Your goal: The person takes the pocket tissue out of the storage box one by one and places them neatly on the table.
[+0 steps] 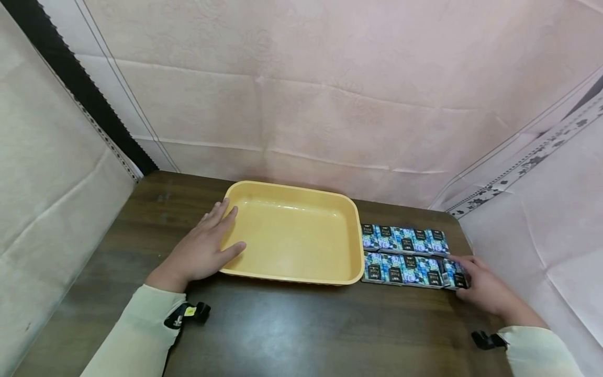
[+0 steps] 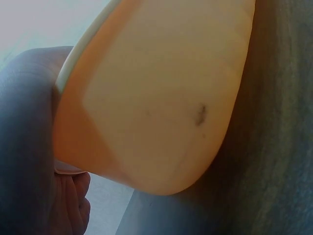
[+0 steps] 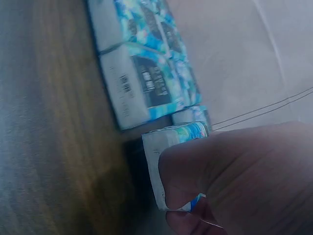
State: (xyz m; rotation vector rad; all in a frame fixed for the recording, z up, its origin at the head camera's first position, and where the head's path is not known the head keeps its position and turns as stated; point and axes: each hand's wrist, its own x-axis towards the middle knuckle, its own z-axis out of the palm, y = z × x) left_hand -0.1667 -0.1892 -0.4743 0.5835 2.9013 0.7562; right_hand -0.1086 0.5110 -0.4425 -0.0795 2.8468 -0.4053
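A yellow plastic tray (image 1: 292, 279) stands on the table, with bare insides. My left hand (image 1: 200, 251) rests over its left rim, fingers spread and thumb reaching inside; the left wrist view shows the tray's outer wall (image 2: 161, 107) close up. To the right of the tray lie two rows of small blue flower-printed tissue packs (image 1: 402, 240) with black labels. With thumb and fingers, my right hand (image 1: 485, 290) pinches the front row's rightmost tissue pack (image 1: 454, 273). That pack (image 3: 154, 156) looks tilted beside its neighbour (image 3: 142, 85) in the right wrist view.
A dark brown wooden table (image 1: 292, 330) bears everything. Pale cloth (image 1: 306, 104) hangs behind it and along both sides. The tissue packs sit close against the tray's right side. A strap device (image 1: 188, 314) is on the left wrist.
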